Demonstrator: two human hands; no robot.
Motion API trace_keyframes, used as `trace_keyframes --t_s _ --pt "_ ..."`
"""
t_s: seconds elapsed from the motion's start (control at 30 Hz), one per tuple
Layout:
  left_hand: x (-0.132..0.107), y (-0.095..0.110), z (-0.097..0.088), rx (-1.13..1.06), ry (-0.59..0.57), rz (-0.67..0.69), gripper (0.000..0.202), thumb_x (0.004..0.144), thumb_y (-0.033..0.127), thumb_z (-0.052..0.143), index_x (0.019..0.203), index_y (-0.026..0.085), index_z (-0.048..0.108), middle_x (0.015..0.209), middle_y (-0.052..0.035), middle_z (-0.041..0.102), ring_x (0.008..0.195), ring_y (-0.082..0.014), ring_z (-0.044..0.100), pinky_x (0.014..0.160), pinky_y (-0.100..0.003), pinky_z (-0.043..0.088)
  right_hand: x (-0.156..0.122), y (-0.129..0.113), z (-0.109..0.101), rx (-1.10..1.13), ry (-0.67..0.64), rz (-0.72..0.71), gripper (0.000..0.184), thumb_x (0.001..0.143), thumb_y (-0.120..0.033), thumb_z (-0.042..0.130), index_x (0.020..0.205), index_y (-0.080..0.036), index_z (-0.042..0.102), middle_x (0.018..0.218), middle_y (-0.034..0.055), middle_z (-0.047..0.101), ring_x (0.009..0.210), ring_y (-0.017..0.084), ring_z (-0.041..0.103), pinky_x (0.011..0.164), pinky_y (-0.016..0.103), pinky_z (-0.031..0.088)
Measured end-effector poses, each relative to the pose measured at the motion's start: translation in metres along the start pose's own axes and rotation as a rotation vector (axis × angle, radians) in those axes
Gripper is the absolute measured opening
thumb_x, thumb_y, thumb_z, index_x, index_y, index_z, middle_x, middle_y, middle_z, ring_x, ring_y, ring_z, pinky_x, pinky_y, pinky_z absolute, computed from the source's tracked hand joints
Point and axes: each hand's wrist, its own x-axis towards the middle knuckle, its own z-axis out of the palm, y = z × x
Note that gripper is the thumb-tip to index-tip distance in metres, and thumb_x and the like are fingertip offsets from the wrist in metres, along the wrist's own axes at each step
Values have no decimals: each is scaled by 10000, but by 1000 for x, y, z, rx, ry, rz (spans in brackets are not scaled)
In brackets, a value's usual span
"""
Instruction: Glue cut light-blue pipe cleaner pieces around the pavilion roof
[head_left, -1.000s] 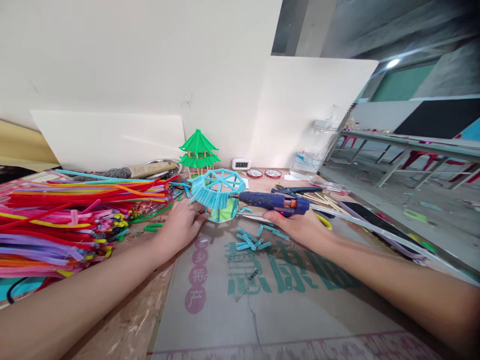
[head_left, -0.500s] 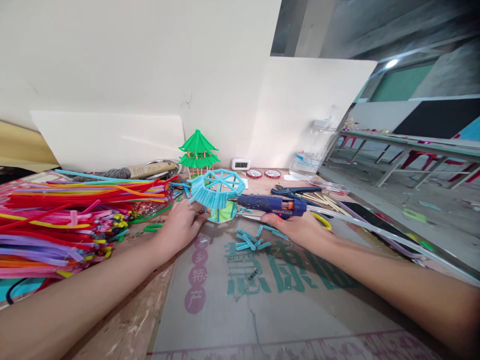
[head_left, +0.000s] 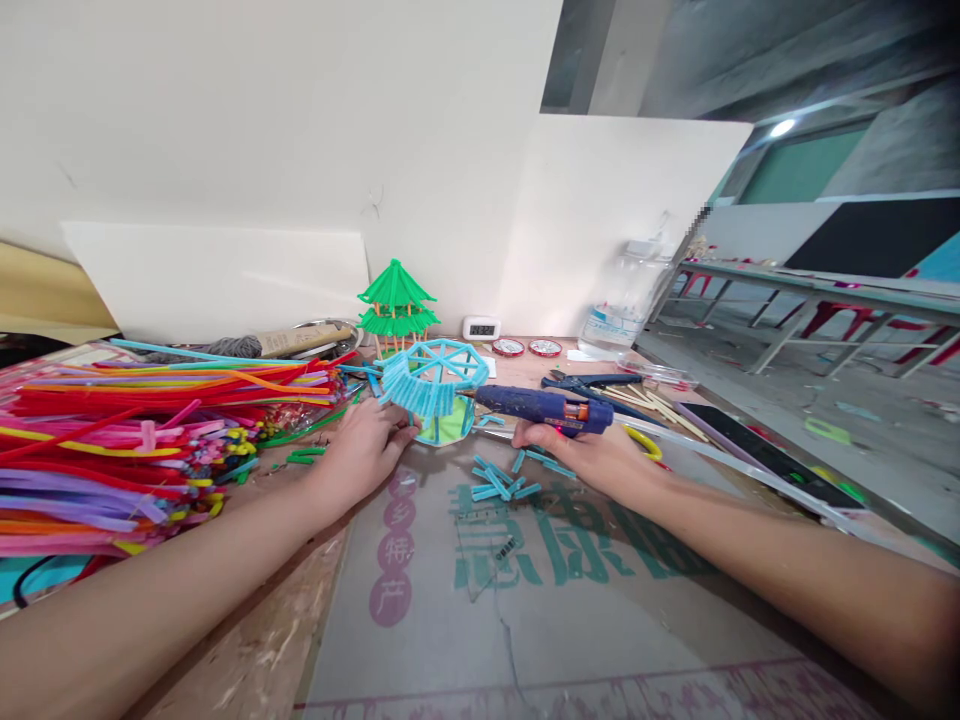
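Observation:
My right hand (head_left: 581, 450) is closed around a dark blue glue gun (head_left: 536, 405), a long clear glue stick trailing from its back end. The gun's nozzle points left and reaches the rim of a light blue pavilion model (head_left: 435, 385) with a spoked, ring-shaped roof and a green base. On the model's left side, my left hand (head_left: 371, 440) grips its lower edge with bent fingers; the exact contact is partly hidden. Short cut pieces of blue pipe cleaner (head_left: 499, 480) lie on the plastic sheet (head_left: 600, 630) between my hands.
Bundles of coloured pipe cleaners (head_left: 150, 450) cover the left side. Behind the model stand a green tiered-roof pavilion (head_left: 396, 300) and a small digital clock (head_left: 481, 328). At right are pliers (head_left: 592, 382), wooden sticks (head_left: 660, 405), a phone (head_left: 772, 455) and a plastic bottle (head_left: 619, 300).
The glue gun's nozzle stays at the roof rim, the gun having shifted very slightly. Its trailing glue stick sits a little lower. My left hand has hardly moved on the model.

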Motion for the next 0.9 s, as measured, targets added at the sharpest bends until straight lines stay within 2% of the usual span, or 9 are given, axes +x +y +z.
trace_keyframes --t_s 0.1,0.23,0.3,0.37,0.5,0.73,0.9 --pt "0 1 0 -4 3 1 296 949 349 436 809 182 637 877 -88 637 898 -256 570 776 -371 415 -1 2 1 2 -11 14 262 826 -411 539 667 -235 649 840 17 738 856 223 693 833 370 562" --pt "0 2 -1 5 -1 -3 299 951 347 435 804 180 635 865 -85 639 876 -254 574 767 -371 409 -2 1 1 -34 21 47 286 815 -438 552 618 -250 641 744 3 728 837 248 697 828 389 572" --pt "0 2 -1 8 -2 -1 295 951 344 437 802 180 632 859 -84 639 869 -251 575 762 -368 408 -2 0 2 -21 37 51 235 813 -428 569 689 -264 683 802 -1 751 880 260 703 841 392 578" --pt "0 2 -1 8 -3 3 294 950 342 439 794 181 629 857 -83 640 867 -247 576 761 -364 409 -2 0 2 8 52 38 202 818 -423 583 835 -279 723 954 -8 761 988 271 693 888 395 572" --pt "0 1 -1 1 -17 5 305 957 343 430 792 183 630 872 -84 639 896 -246 573 785 -363 410 -1 3 3 60 39 16 309 837 -432 588 1087 -292 703 1117 -19 728 1086 272 668 953 407 554" --pt "0 0 0 -6 -24 -5 314 962 356 420 821 174 634 903 -89 637 948 -259 563 828 -382 412 0 -2 4 136 45 20 318 830 -344 600 1129 -275 683 1184 -35 699 1121 250 654 1006 380 526" --pt "0 0 0 -6 -12 -2 294 956 343 435 843 177 651 919 -88 645 951 -260 563 814 -380 408 0 -1 3 97 47 19 337 840 -391 596 1149 -286 682 1173 -39 705 1108 241 661 1001 358 525"
